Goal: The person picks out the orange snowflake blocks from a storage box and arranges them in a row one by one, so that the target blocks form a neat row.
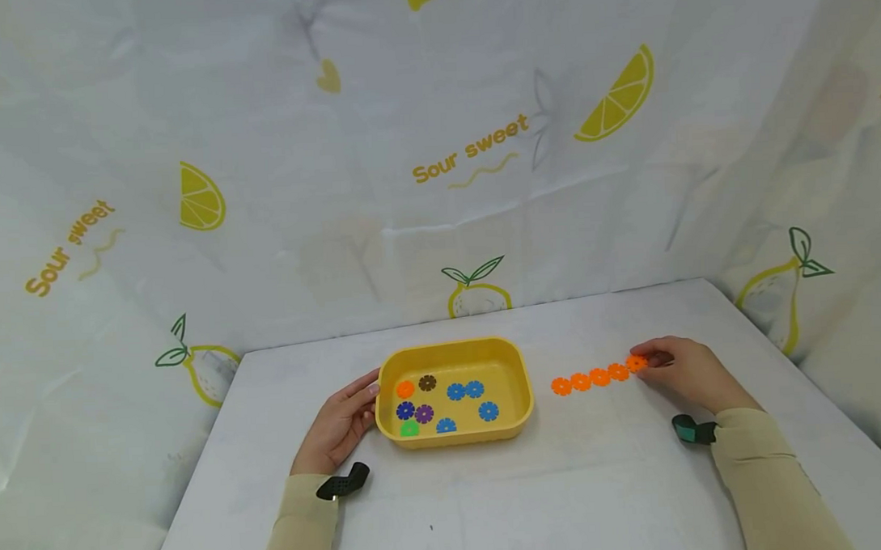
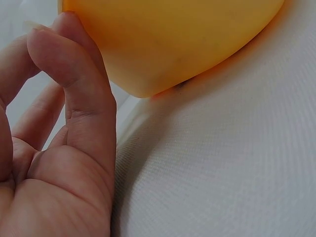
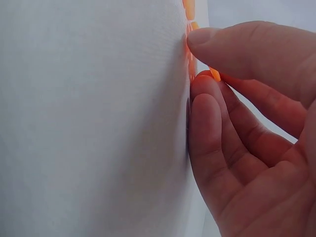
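A yellow plastic tray (image 1: 457,436) stands on the table with several flower-shaped building discs in it. My left hand (image 1: 336,428) holds the tray's left rim between thumb and fingers, as the left wrist view shows close up on the yellow wall (image 2: 173,44). To the right of the tray lies a row of several orange discs (image 1: 599,376), edge to edge. At the row's right end, my right hand (image 1: 687,371) pinches an orange disc (image 1: 636,363). In the right wrist view this disc (image 3: 215,74) is tilted between thumb and fingers, partly hidden by them.
Inside the tray lie an orange disc (image 1: 405,389), a brown disc (image 1: 427,383), a purple disc (image 1: 424,414), a green disc (image 1: 409,428), a dark blue disc (image 1: 405,410) and several light blue discs (image 1: 488,411). A white lemon-print curtain (image 1: 353,278) hangs behind the white table (image 1: 492,508).
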Demonstrator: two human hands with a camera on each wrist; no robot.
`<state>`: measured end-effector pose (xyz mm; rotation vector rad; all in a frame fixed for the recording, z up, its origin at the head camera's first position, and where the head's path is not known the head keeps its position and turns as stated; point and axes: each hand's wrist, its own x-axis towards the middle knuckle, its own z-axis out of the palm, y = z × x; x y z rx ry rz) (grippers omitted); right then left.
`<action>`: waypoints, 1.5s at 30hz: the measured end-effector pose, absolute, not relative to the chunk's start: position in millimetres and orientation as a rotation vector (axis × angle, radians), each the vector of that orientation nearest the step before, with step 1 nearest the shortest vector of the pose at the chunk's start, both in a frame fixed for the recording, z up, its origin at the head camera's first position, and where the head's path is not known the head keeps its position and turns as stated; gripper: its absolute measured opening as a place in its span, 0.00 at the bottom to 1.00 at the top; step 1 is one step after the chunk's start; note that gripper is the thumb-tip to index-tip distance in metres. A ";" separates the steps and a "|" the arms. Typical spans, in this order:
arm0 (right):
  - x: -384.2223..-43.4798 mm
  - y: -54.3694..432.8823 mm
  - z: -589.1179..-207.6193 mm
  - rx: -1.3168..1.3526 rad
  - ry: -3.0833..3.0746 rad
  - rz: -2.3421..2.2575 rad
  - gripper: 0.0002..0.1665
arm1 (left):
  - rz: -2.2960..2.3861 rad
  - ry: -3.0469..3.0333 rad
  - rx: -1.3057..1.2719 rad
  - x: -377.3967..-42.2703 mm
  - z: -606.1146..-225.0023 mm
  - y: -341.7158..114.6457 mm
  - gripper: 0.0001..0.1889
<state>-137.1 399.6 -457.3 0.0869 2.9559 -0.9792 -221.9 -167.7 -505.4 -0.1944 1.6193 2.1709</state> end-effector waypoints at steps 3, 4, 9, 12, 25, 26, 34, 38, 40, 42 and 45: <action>-136.7 399.2 -457.1 0.088 2.955 -0.982 0.23 | 2.166 1.623 -0.196 -221.8 -505.8 -167.9 0.27; -136.6 399.3 -457.2 0.087 2.954 -0.984 0.23 | 2.165 1.623 -0.195 -221.8 -505.9 -167.9 0.27; -136.9 399.8 -457.8 0.092 2.951 -0.986 0.23 | 2.169 1.618 -0.183 -222.0 -505.9 -168.2 0.27; -137.5 399.7 -458.2 0.093 2.949 -0.984 0.23 | 2.172 1.609 -0.184 -222.3 -506.3 -168.6 0.27; -140.2 401.0 -460.4 0.085 2.956 -0.963 0.23 | 2.162 1.617 -0.175 -222.4 -507.7 -169.4 0.29; -140.0 400.8 -460.1 0.086 2.957 -0.963 0.23 | 2.163 1.616 -0.178 -222.4 -507.5 -169.3 0.28; -138.1 400.4 -459.4 0.097 2.956 -0.965 0.23 | 2.163 1.628 -0.183 -222.4 -506.1 -168.8 0.28; -137.1 401.6 -458.2 0.083 2.953 -0.960 0.23 | 2.158 1.630 -0.181 -222.8 -506.5 -169.9 0.28; -136.8 403.4 -457.5 0.080 2.955 -0.945 0.23 | 2.158 1.634 -0.181 -222.7 -507.0 -170.3 0.28; -136.4 405.5 -456.8 0.080 2.963 -0.926 0.24 | 2.165 1.635 -0.181 -222.7 -508.0 -170.0 0.28; -134.1 407.7 -454.7 0.081 2.976 -0.904 0.23 | 2.164 1.643 -0.172 -223.5 -510.6 -166.1 0.27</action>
